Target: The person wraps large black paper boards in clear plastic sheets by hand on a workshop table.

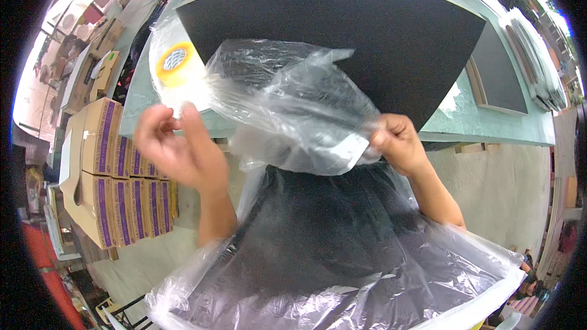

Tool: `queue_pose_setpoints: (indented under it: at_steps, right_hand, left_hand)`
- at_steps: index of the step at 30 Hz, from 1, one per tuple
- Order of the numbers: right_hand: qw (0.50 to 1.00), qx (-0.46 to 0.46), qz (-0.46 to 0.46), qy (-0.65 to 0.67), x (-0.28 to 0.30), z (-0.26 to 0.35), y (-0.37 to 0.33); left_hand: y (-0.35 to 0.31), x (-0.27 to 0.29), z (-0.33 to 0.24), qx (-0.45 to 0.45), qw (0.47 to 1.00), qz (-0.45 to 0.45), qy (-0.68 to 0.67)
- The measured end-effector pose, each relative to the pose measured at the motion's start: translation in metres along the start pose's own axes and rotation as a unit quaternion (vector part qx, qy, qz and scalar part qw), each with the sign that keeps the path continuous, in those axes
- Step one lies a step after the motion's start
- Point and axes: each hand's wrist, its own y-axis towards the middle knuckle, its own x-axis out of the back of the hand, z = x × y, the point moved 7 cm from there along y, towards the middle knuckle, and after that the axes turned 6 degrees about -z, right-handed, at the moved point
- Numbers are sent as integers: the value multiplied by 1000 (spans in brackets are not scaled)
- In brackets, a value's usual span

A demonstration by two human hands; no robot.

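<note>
A crumpled clear plastic bag [287, 98] stretches over the near edge of the table, in front of a large black panel [342, 18]. My right hand [397, 143] pinches its right end, beside a whitish patch at the lower corner. My left hand [183, 146] is raised by its left end, slightly blurred, with thumb and fingers apart and no plastic visible between them. Just beyond that hand, a roll of yellowish tape [175, 61] lies on the table. A wide clear plastic sheet [342, 293] spreads across my front and lap, over something dark.
The pale green table [489, 123] carries the black panel. At its right lie a smaller dark board [498, 73] and a stack of plastic-wrapped panels [535, 61]. Cardboard boxes with purple stripes [122, 208] are piled on the left. Grey floor [507, 189] shows below the table.
</note>
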Motion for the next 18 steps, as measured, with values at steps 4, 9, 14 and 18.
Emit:
queue_pose_setpoints:
  at_steps: [4, 9, 14, 18]
  right_hand:
    - [942, 270, 29, -195, -26, 66, -4]
    - [940, 254, -18, -226, -9, 70, -1]
    - [984, -85, -116, 103, 6, 18, 11]
    - [957, -43, 246, -148, -55, 11, -10]
  left_hand:
    - [-66, -69, -98, -93, 829, 501, -228]
    - [-105, -84, -64, 101, 796, 521, -290]
    - [-103, -86, -45, 263, 749, 558, -240]
    - [-92, -85, -42, 305, 751, 427, -400]
